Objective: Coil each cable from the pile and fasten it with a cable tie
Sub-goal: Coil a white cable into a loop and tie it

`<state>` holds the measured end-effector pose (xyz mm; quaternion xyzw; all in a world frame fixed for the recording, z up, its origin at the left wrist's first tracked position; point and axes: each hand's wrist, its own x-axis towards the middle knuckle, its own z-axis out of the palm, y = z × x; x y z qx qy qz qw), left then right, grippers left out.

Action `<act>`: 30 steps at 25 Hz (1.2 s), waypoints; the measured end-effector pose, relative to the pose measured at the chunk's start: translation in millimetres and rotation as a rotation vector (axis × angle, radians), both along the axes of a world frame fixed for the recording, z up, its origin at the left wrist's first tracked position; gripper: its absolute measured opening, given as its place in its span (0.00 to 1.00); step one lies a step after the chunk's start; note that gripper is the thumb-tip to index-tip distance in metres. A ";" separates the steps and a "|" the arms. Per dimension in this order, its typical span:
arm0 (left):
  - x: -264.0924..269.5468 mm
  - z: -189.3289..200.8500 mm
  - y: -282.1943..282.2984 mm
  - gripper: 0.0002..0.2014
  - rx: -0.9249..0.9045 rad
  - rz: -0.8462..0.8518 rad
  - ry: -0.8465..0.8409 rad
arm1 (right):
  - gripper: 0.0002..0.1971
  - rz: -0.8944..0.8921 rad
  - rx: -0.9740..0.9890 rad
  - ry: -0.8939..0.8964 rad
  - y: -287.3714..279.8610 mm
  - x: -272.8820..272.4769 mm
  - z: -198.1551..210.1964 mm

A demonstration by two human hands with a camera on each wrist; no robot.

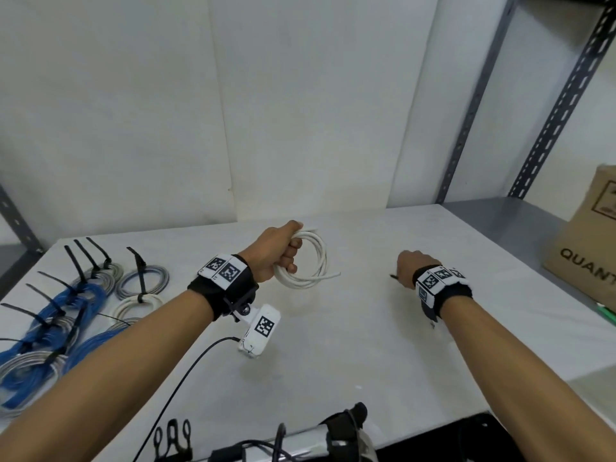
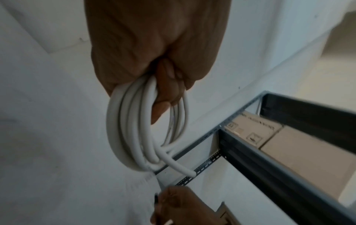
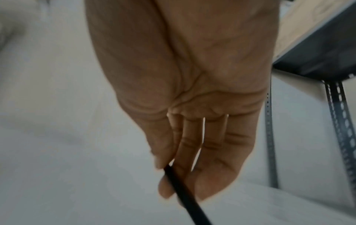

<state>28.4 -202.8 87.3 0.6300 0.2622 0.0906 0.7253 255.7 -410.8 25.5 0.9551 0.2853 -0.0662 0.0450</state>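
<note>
While your left hand (image 1: 278, 251) grips a coiled white cable (image 1: 308, 261) just above the surface (image 1: 333, 345), your right hand (image 1: 408, 266), well apart, pinches a black cable tie (image 3: 181, 191) between thumb and fingers. Coiling looks finished; fastening comes next. You would likely thread the tie around the bunched loops. Tied coils (image 1: 83, 295) lie at far left.

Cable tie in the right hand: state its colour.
Black; the cable tie shows best in the right wrist view.
</note>
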 end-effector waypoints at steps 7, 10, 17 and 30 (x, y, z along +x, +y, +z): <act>-31.2 4.5 39.0 0.21 -0.356 0.303 -0.276 | 0.09 0.205 1.370 0.544 101.9 -126.1 62.8; -52.2 9.6 53.4 0.21 -0.401 0.353 -0.364 | 0.14 0.308 1.419 0.784 118.8 -157.2 63.2; -73.2 -1.1 76.2 0.23 -0.378 0.405 -0.428 | 0.09 0.413 1.446 0.671 160.4 -175.9 55.7; -58.1 -39.2 105.3 0.23 -0.397 0.494 -0.538 | 0.13 0.354 1.323 0.949 211.0 -169.2 21.6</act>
